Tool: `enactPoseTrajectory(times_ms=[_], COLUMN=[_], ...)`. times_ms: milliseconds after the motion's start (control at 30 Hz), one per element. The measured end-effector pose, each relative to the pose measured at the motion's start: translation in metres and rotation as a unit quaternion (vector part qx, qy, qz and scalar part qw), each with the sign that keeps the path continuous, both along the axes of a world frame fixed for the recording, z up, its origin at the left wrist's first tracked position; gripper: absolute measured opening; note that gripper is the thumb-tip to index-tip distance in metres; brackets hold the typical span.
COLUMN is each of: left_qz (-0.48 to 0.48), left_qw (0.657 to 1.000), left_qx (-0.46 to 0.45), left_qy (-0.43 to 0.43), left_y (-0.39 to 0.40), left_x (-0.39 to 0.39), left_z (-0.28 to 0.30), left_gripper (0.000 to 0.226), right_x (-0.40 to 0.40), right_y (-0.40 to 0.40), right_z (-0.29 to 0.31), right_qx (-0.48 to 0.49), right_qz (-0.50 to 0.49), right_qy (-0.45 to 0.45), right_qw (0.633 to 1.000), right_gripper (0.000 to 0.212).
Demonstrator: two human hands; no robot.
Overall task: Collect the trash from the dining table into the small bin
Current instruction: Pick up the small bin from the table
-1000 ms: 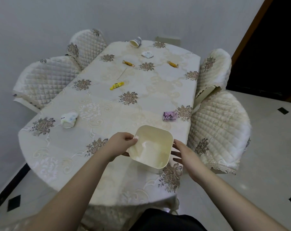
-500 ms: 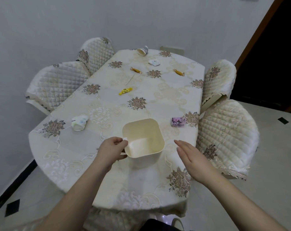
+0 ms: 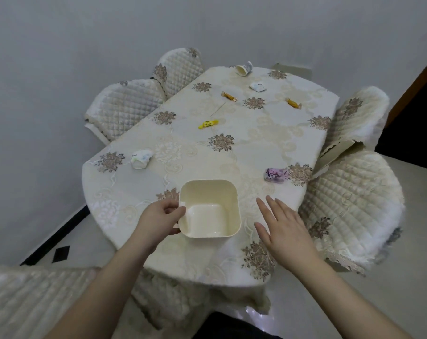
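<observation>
A small cream bin point(image 3: 208, 208) stands upright and empty on the near end of the dining table point(image 3: 256, 148). My left hand point(image 3: 160, 217) grips its left rim. My right hand point(image 3: 284, 228) hovers flat and open to the bin's right, holding nothing. Trash lies scattered on the cloth: a purple wrapper point(image 3: 275, 174) near the right edge, a crumpled white cup point(image 3: 141, 159) at the left, a yellow wrapper point(image 3: 208, 124) in the middle, two orange candy wrappers point(image 3: 229, 96) point(image 3: 293, 103), a white packet point(image 3: 257, 87) and a tipped paper cup point(image 3: 243, 69) at the far end.
Quilted chairs ring the table: two on the left point(image 3: 124, 106) point(image 3: 180, 69), two on the right point(image 3: 354, 199) point(image 3: 361, 113), and one at the near left point(image 3: 24, 297). A grey wall runs along the left side and far end. A dark doorway point(image 3: 418, 113) opens at the right.
The bin went from tilted in both hands to standing flat on the table. My right hand let go and moved off to the right; my left hand keeps the rim.
</observation>
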State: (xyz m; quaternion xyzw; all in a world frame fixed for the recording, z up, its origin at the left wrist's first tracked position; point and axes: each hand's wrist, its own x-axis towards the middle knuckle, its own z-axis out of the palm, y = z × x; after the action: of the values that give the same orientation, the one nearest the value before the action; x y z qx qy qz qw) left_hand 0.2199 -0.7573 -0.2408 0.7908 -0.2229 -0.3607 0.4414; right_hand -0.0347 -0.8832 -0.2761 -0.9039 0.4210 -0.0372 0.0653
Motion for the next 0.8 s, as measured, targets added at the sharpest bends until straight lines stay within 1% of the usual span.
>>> enactPoseTrajectory(times_ms=[267, 400, 500, 633, 800], left_qz=[0.096, 0.142, 0.178, 0.235, 0.319], left_qw=[0.995, 0.988, 0.983, 0.972, 0.947], left_qx=[0.019, 0.036, 0.029, 0.012, -0.006], left_qy=[-0.031, -0.044, -0.031, -0.023, -0.025], left_y=[0.063, 0.104, 0.133, 0.178, 0.250], left_x=[-0.056, -0.071, -0.083, -0.097, -0.109], left_z=[0.004, 0.009, 0.016, 0.024, 0.033], left_gripper=[0.015, 0.019, 0.021, 0.015, 0.011], right_x=[-0.019, -0.012, -0.005, 0.011, 0.040], right_y=[0.011, 0.023, 0.035, 0.062, 0.121], right_z=[-0.003, 0.002, 0.008, 0.013, 0.019], right_qx=[0.013, 0.002, -0.011, -0.005, 0.001], right_qz=[0.106, 0.186, 0.233, 0.273, 0.324], right_qy=[0.001, 0.006, 0.010, 0.004, -0.011], right_qw=[0.994, 0.982, 0.972, 0.962, 0.946], right_gripper=[0.058, 0.059, 0.058, 0.059, 0.059])
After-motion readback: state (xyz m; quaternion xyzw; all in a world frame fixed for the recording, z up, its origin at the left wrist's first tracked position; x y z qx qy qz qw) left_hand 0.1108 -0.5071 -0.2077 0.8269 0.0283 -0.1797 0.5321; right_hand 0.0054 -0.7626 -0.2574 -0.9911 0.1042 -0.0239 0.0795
